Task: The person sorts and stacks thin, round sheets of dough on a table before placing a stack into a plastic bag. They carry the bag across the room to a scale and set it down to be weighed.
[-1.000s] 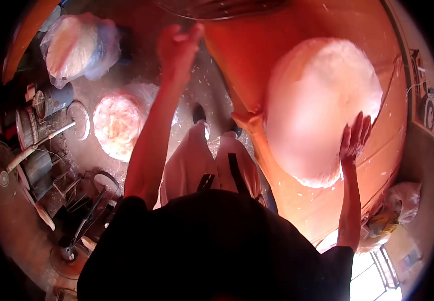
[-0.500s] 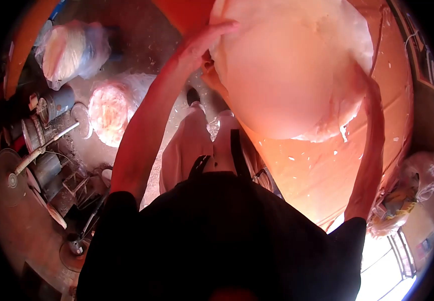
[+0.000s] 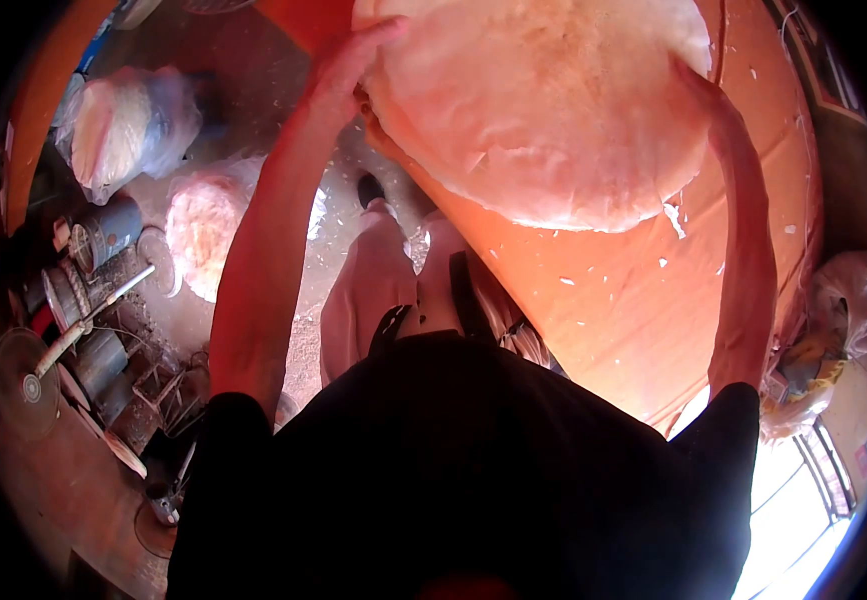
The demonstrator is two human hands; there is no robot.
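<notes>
A large, round, pale sheet-like piece (image 3: 543, 110) with ragged edges lies over the orange surface (image 3: 613, 300) at the top. My left hand (image 3: 358, 55) grips its left edge, thumb on top and the other fingers curled lower down at the rim. At its right edge is my right hand (image 3: 698, 90), pressed to the piece, its fingers blurred into the pale material. Small white flakes (image 3: 673, 218) are scattered on the orange surface below the piece.
Two bundles in clear plastic, one at the upper left (image 3: 118, 130) and one lower (image 3: 205, 225), rest on the floor. Metal cans (image 3: 108, 230), discs and a rod crowd the left side. Plastic bags (image 3: 843, 300) sit at the right, near a bright window.
Both hands and the round piece have shifted up and left in view. The piece now looks flatter, its blurred bulge gone, and the whole view has shifted slightly.
</notes>
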